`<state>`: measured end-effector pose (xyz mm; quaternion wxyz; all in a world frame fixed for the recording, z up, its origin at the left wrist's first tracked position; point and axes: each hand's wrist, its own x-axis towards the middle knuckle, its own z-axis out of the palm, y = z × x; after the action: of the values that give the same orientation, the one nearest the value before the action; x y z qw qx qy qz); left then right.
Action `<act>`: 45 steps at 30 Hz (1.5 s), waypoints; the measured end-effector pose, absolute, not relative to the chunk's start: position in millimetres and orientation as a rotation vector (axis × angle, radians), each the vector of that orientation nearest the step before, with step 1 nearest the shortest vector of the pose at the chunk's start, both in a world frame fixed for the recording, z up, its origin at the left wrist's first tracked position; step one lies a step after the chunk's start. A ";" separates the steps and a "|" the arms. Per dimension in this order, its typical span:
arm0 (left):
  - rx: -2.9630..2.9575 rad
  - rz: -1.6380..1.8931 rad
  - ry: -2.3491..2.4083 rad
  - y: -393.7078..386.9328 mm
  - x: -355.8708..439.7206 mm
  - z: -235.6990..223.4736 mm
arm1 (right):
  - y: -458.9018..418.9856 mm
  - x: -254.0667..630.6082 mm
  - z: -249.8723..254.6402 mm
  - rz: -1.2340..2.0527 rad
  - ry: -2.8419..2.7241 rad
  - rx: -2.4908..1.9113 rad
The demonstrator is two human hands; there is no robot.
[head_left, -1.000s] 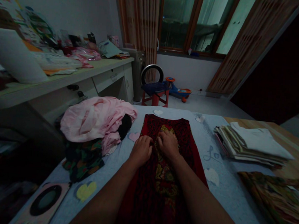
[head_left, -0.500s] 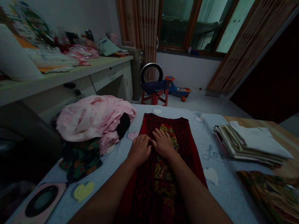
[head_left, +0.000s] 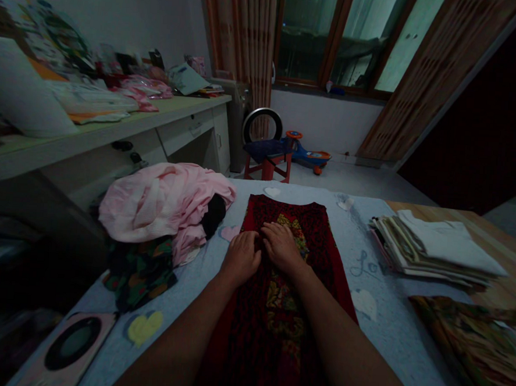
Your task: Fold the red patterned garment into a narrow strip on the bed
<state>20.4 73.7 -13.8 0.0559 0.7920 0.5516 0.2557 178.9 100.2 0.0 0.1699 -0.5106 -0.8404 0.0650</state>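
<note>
A dark red garment (head_left: 336,262) with a black pattern and a yellow floral panel lies spread lengthwise on the bed in front of me. My left hand (head_left: 244,255) rests palm down on its left part, fingers slightly bent and close together. Beside it, my right hand (head_left: 281,245) lies on the middle panel with its fingers stretched forward. The two hands nearly touch at the thumbs. No bunched cloth shows in either hand, though the fabric under the palms is hidden.
Left of the garment is a heap of pink clothing (head_left: 152,204) over a camouflage-patterned piece (head_left: 142,273). A folded stack (head_left: 447,245) and a patterned cloth (head_left: 471,340) lie at the right. The light blue bed cover (head_left: 204,289) spreads underneath. Beyond stands a red stool (head_left: 268,169).
My right hand has drawn its fingers slightly back and to the left. The left hand stays nearly in place, and the garment looks the same.
</note>
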 end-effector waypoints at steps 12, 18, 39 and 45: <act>2.432 0.745 1.658 74.8 20.0 -15.2 | 99.8 178.1 -1.3 0.222 -2.404 -1.715; 2.472 0.708 1.661 74.9 19.3 -16.6 | 98.5 194.0 2.3 0.180 -2.310 -1.828; 2.459 0.709 1.650 75.3 19.6 -16.5 | 123.5 271.5 -13.8 0.113 -2.074 -2.161; 2.461 0.705 1.640 75.9 18.5 -18.6 | 124.3 273.9 -10.2 0.118 -2.056 -2.151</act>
<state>18.5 75.9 -18.6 0.0508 0.8084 0.5389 0.2315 273.9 124.3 -10.2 0.0819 -0.7198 -0.6882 0.0396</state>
